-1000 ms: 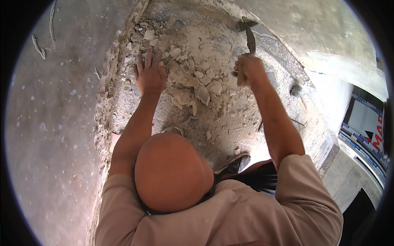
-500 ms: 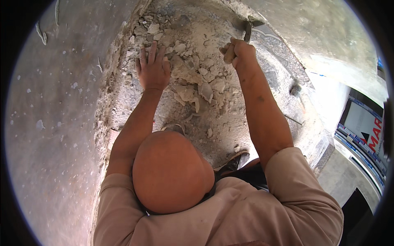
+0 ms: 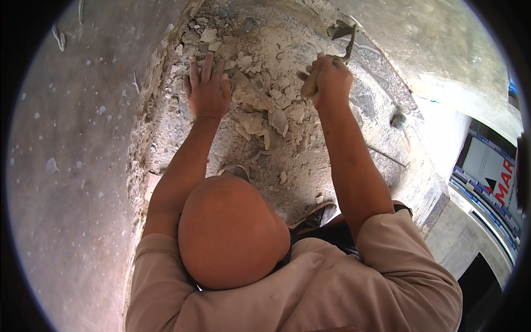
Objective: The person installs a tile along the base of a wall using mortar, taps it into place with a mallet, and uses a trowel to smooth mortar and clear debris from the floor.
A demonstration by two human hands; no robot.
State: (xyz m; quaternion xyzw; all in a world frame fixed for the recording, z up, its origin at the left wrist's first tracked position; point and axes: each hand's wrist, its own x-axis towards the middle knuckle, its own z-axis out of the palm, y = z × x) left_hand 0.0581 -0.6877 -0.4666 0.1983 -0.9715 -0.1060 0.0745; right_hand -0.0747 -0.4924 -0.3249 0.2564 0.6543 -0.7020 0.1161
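Note:
My left hand lies palm down on the rubble, fingers spread and holding nothing. Around its fingers are broken pieces of mortar and pale crumbs. My right hand is closed round the wooden handle of a trowel. Its bent metal shank curves away from the fist to a dark blade, which sits over the dusty ground near the far right edge. Whether the blade touches the ground I cannot tell.
A spotted grey surface runs along the left, with a rough broken edge. Patterned tile shows at the right, near a small dark lump and a thin rod. My shoe is below; stacked boxes stand far right.
My right hand has drawn slightly toward me and right, and the trowel has turned in it, its shank now bowed out to the right. The left hand stays almost in place.

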